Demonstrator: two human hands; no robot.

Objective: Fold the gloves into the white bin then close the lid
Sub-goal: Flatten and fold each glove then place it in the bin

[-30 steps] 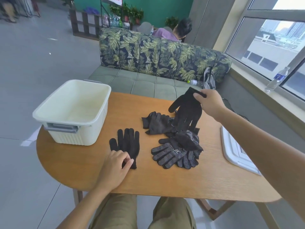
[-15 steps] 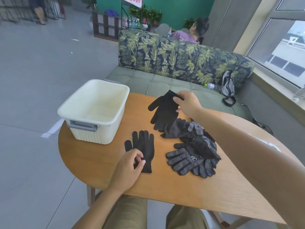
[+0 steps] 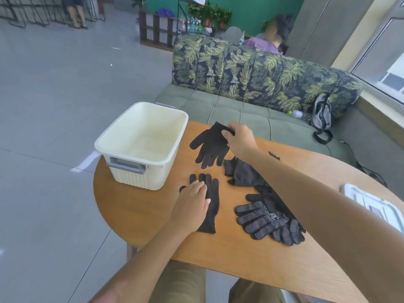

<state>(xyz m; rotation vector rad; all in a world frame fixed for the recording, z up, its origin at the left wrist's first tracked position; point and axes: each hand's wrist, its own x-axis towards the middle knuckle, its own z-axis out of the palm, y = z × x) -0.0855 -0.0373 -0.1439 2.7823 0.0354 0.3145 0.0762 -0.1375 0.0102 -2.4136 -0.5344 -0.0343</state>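
Head view: the right hand [image 3: 239,137] pinches the cuff of a plain black glove [image 3: 209,147] at the far side of the wooden table [image 3: 140,215] — its fingers dangle down toward the tabletop, just right of the white bin [image 3: 143,145]. The left hand [image 3: 192,203] lies flat, fingers straight, pressing on a second plain black glove [image 3: 212,204] that lies spread on the table just near of the bin. The bin stands open at the far left of the table, a grey handle on its near wall. To the right, under the right forearm, a heap of dark gloves [image 3: 244,173] runs toward the near edge, ending in dotted grip gloves [image 3: 264,219] — palms up, white dots showing. The white lid [image 3: 371,204] lies at the table's right edge, well apart from the bin. Beyond the table stands a leaf-print sofa [image 3: 251,71].
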